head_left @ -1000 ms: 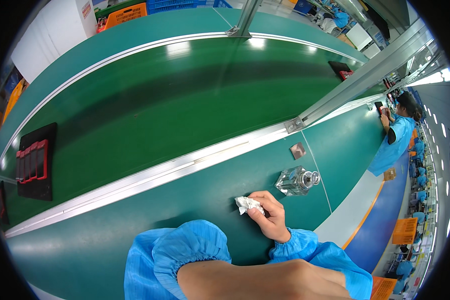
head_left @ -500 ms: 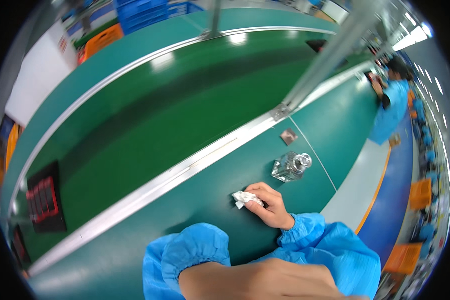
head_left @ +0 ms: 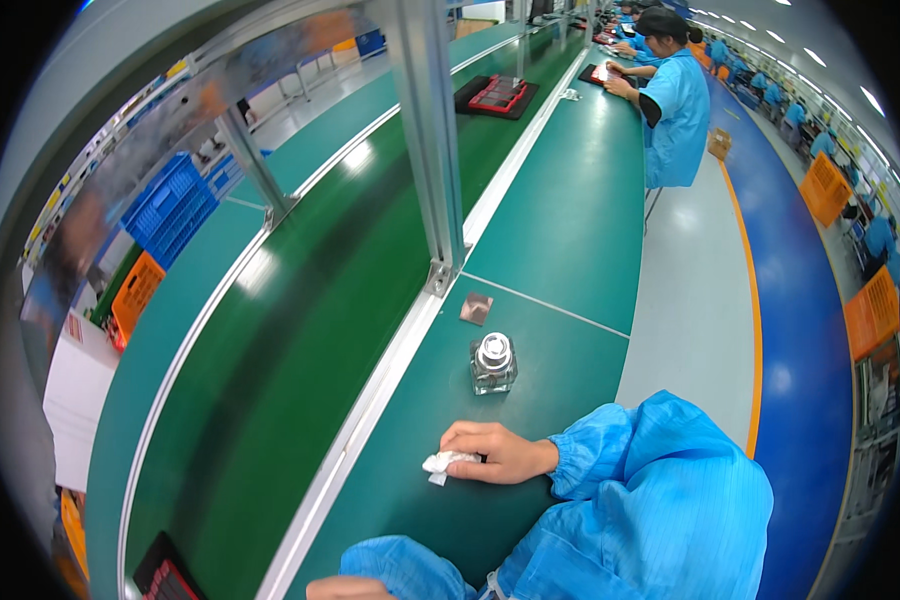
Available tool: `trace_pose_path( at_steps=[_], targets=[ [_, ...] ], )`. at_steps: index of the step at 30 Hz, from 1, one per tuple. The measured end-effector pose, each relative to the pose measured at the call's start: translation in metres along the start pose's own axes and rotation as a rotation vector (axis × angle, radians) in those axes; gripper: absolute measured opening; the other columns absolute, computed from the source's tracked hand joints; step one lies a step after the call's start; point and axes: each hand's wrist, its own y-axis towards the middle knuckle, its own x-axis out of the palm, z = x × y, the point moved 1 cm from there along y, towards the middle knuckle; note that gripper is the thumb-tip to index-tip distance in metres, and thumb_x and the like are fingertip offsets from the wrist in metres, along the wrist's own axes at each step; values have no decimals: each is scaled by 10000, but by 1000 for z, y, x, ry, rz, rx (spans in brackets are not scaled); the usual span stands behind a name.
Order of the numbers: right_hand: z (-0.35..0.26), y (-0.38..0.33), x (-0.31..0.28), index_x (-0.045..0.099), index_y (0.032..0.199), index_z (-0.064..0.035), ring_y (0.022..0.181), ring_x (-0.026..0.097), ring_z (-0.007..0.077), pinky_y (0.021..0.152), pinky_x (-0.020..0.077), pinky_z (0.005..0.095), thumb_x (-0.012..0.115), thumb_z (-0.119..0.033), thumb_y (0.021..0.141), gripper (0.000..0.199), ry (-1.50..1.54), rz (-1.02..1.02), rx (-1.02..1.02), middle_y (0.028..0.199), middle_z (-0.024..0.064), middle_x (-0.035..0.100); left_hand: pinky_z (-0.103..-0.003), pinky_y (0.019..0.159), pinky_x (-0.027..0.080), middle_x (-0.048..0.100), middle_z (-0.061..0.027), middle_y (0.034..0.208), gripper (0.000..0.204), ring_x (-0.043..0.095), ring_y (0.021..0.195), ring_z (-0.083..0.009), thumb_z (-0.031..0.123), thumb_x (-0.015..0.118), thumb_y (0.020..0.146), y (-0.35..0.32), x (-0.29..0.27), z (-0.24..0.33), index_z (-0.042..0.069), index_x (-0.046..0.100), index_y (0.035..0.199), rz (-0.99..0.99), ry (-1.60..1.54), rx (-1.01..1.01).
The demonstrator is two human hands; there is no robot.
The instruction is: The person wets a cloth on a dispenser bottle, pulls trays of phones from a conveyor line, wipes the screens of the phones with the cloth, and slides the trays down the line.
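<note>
Head view: my right hand (head_left: 492, 455) pinches crumpled tissue (head_left: 440, 463); whether my cropped left hand (head_left: 350, 589) grips, I can't tell; a red-printed label (head_left: 75, 328) blurs.

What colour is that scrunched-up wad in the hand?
White. The wad in the right hand shows best in the head view.

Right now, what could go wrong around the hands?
1. The clear bottle stands upright just beyond the right hand; a wide sweep of that hand or its blue sleeve could tip it.
2. The crumpled white tissue pokes out past the fingers, so its loose end might snag or slip.
3. The small square piece lies near the metal post; a nudge might shift it.
</note>
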Motion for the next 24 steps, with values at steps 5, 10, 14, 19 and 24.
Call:
trace_pose_path(
  at_steps=[5,10,14,19,24],
  targets=[
    [1,-1,0,655,1130,-13,881,618,243,755,508,335,643,-161,948,235,16,11,21,1046,111,606,-327,386,132,295,-19,474,162,296,372,-153,199,407,375,0,1,-5,108,300,457,-168,-41,28],
    [0,3,-1,655,1116,-11,881,621,247,757,509,340,642,-169,944,234,-4,-3,24,1044,112,605,-326,379,115,291,-16,423,241,282,341,-150,250,447,364,-13,9,-19,127,253,437,13,-114,234],
    [1,1,-1,653,1104,-7,877,620,248,751,507,343,642,-167,944,227,-5,-2,32,1047,113,604,-333,378,147,332,-36,455,231,314,365,-155,236,488,377,-1,1,-6,101,319,459,-216,-12,33],
    [1,1,-1,652,1099,-3,879,620,247,753,507,341,641,-160,944,221,-11,-4,22,1054,114,605,-320,373,177,427,-73,484,249,364,376,-164,236,490,379,-11,3,-9,18,451,492,-150,-38,-46],
    [-1,1,-1,651,1100,-2,882,621,246,753,508,338,643,-150,941,217,-9,-15,34,1063,114,604,-297,368,218,514,-114,519,355,422,386,-177,240,506,385,-7,10,-21,-60,572,562,11,-35,252]
  ],
)
